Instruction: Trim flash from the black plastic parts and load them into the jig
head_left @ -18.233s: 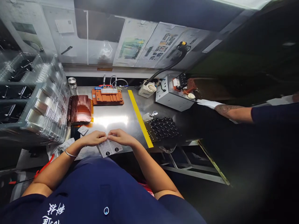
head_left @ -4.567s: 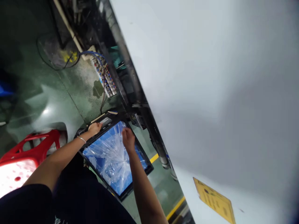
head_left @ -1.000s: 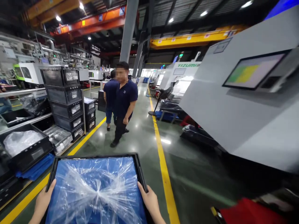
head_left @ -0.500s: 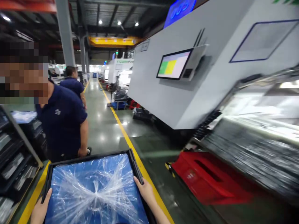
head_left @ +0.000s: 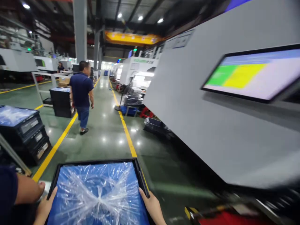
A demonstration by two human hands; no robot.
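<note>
I carry a black crate [head_left: 96, 162] in front of me, its top covered by a blue liner under crumpled clear plastic film [head_left: 98, 195]. My left hand [head_left: 45, 206] grips the crate's left rim, fingers wrapped on the edge. My right hand [head_left: 152, 206] grips the right rim the same way. Both hands are partly cut off by the bottom of the view.
A green floor aisle with yellow lines [head_left: 125, 132] runs ahead. A person in a navy shirt [head_left: 82, 93] walks away up the aisle. Another person's arm [head_left: 23, 189] is close at my left. Stacked black crates [head_left: 25, 131] stand left; a large grey machine with a screen [head_left: 250, 75] fills the right.
I have walked forward along the aisle with the crate. The person who stood close at my left has passed beside me; only an arm shows. The machine's screen is much nearer.
</note>
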